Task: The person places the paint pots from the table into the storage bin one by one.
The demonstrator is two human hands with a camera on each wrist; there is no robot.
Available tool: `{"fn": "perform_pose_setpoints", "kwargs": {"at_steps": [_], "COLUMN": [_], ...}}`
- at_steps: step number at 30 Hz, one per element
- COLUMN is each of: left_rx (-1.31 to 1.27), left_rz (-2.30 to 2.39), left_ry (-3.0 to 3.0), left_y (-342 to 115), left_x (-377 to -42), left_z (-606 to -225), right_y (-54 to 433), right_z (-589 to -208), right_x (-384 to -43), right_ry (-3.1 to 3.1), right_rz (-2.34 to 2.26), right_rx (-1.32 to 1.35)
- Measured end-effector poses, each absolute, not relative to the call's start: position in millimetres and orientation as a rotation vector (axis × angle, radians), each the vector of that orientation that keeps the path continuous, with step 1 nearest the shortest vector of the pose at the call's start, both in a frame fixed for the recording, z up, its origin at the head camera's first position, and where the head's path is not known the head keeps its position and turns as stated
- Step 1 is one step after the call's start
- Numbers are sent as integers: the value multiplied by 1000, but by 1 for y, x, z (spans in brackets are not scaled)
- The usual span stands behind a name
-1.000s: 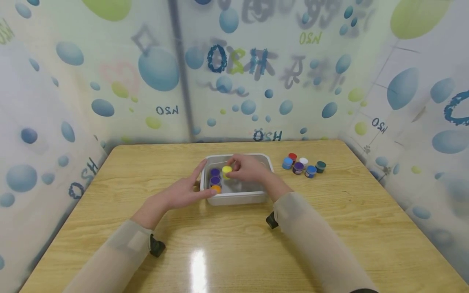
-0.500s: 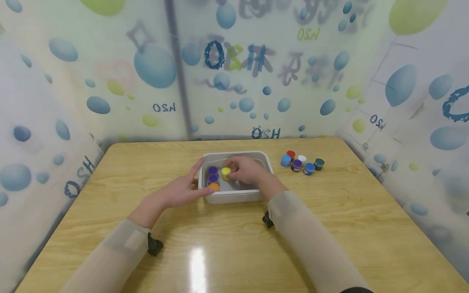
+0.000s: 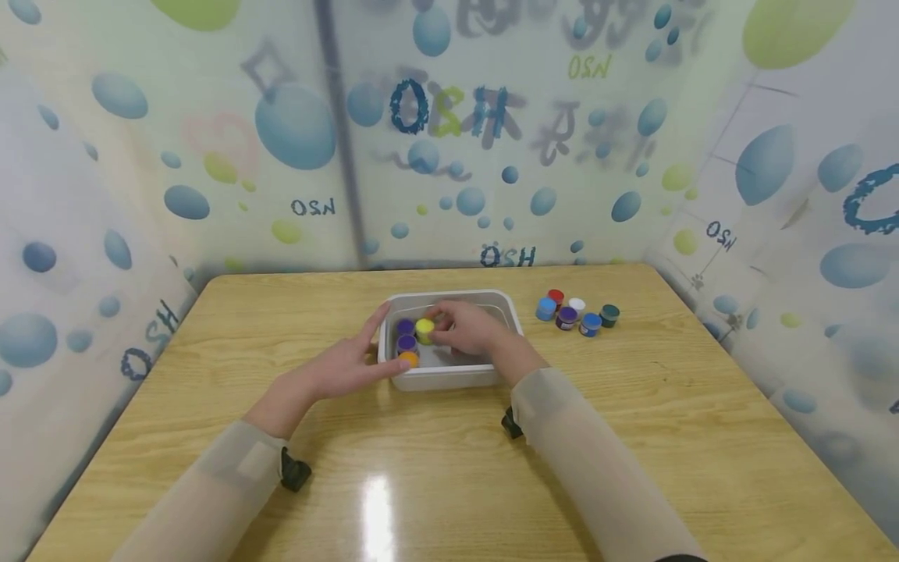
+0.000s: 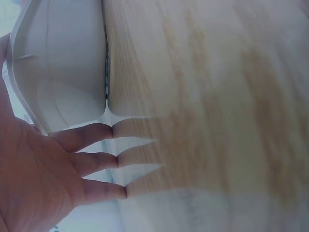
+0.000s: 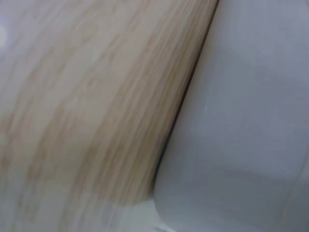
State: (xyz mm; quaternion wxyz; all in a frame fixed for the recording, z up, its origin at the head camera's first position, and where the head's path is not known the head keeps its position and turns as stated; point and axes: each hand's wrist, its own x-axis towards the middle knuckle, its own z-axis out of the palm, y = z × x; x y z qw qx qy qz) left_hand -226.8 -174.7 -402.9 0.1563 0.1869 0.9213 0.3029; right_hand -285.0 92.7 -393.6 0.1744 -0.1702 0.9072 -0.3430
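Observation:
A white plastic tub (image 3: 449,380) stands on the wooden table. Inside it, along the left wall, are two purple-lidded paint pots (image 3: 406,344) and an orange-lidded paint pot (image 3: 409,360). Reaching in over the near rim, my right hand (image 3: 465,326) pinches a yellow-lidded paint pot (image 3: 424,331) beside the purple ones. My left hand (image 3: 344,367) rests spread at the tub's left end, its thumb across the near left corner by the orange lid. In the left wrist view its other fingers (image 4: 91,137) stretch straight, tips at the table. The right wrist view shows only tub wall and table.
Right of the tub stands a loose group of paint pots: light blue (image 3: 546,309), red (image 3: 556,298), purple (image 3: 566,318), white (image 3: 577,305), blue (image 3: 590,325) and dark green (image 3: 609,315). Patterned curtains surround the wooden table (image 3: 435,460) at the back and sides.
My right hand has moved the yellow-lidded paint pot slightly left and down, up close to the purple-lidded pots. The left hand keeps its place on the tub. The head view has shifted a little.

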Motion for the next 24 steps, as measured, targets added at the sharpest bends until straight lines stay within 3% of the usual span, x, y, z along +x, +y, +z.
{"fn": "perform_pose_setpoints", "kwargs": {"at_steps": [24], "left_rx": [579], "left_rz": [861], "left_ry": [2657], "left_y": [-178], "left_x": [-229], "left_z": [-405], "right_y": [115], "right_z": [-376], "right_x": [-280], "right_ry": [2645], "right_rz": [-1007], "right_rx": [-650]}}
